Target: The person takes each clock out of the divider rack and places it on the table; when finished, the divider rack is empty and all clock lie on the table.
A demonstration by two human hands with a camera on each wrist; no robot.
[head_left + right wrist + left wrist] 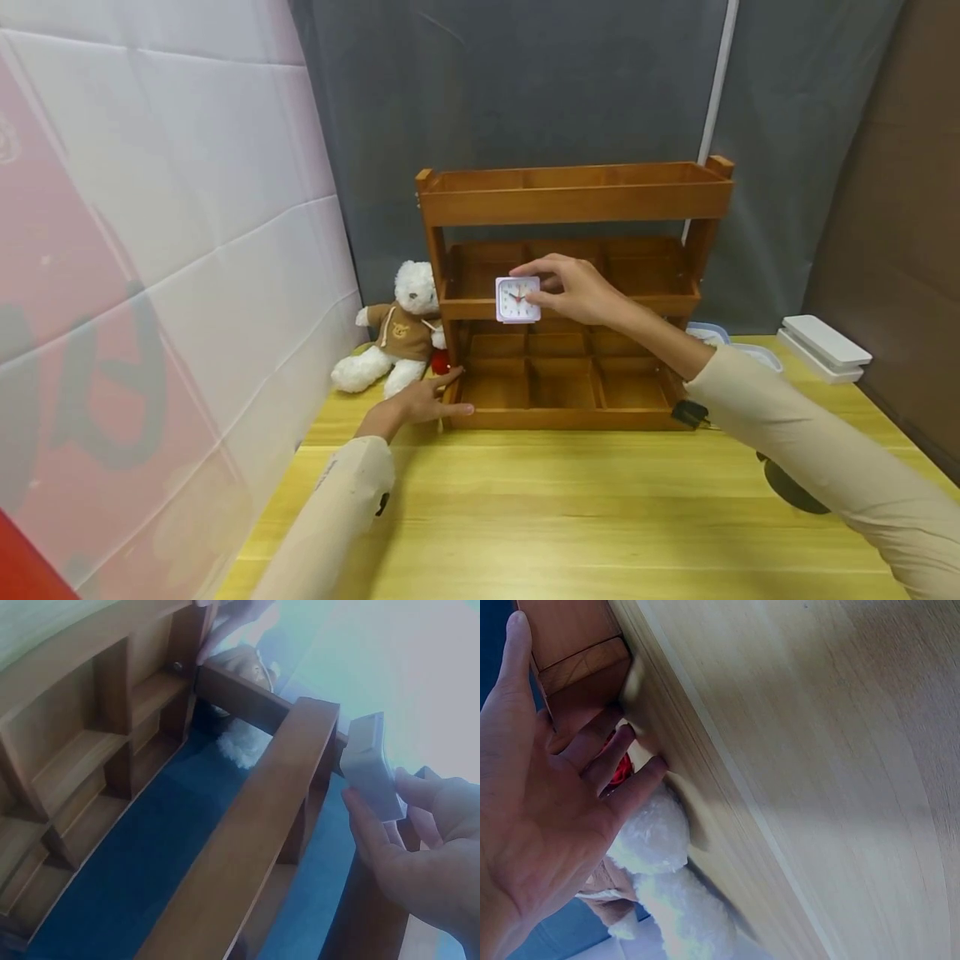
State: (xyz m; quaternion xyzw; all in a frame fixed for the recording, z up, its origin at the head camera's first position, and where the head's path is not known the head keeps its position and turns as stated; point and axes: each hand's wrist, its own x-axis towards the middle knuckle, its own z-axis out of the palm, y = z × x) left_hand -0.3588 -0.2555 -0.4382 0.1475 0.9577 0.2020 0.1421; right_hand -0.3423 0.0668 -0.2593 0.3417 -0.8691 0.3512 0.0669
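My right hand (581, 290) pinches a small square alarm clock (517, 312) with a pale lavender frame, between thumb and fingers. The clock is upright in front of the middle tier of a brown wooden shelf (573, 206), its dial facing the head camera. In the right wrist view, the white back and side of the clock (367, 765) show. My left hand (412, 404) is at the shelf's lower left corner, thumb and forefinger extended against the wood. The left wrist view shows the palm (555, 802) with fingers spread beside the shelf's end.
A white teddy bear (401, 325) in a brown hoodie sits left of the shelf, a red object (440, 362) beside it. White boxes (825, 346) and pale blue-rimmed containers (757, 357) stand at the right. A dark round object (795, 487) lies partly under the right sleeve.
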